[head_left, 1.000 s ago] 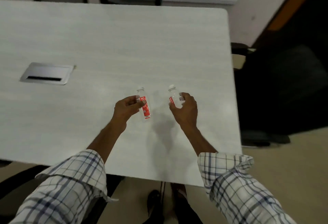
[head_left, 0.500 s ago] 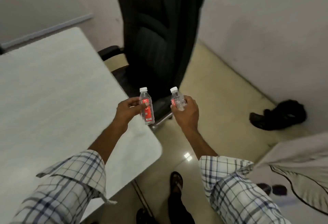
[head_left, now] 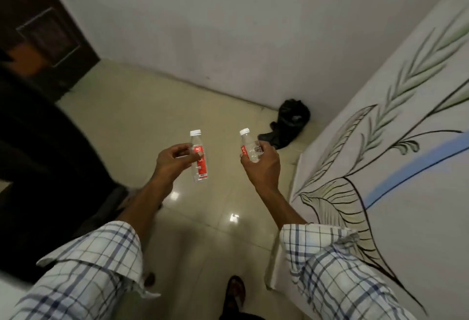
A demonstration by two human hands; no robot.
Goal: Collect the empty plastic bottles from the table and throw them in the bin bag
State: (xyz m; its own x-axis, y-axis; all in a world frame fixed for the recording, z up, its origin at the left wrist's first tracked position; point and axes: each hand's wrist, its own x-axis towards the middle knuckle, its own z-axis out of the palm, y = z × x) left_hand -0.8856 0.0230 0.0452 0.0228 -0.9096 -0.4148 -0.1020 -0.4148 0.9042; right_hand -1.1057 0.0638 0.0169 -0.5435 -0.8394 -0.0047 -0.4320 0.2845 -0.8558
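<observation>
My left hand [head_left: 175,160] grips a small clear plastic bottle [head_left: 199,165] with a white cap and a red label, held upright over the floor. My right hand [head_left: 264,165] is wrapped around a second small clear bottle [head_left: 250,148] of the same kind, its cap pointing up and slightly left. A crumpled black bin bag [head_left: 289,124] lies on the beige tiled floor in the corner, beyond my right hand. The table is out of view.
A black office chair [head_left: 45,167] fills the left side. A white surface painted with leaves [head_left: 396,167] rises on the right. A dark wooden door [head_left: 43,33] stands at the upper left. Beige tiles [head_left: 152,106] stretch ahead to the white wall.
The view has swung right, away from the table and chair, toward the corner. Both hands still hold their bottles; the black bag now sits closer, just beyond my right hand.
</observation>
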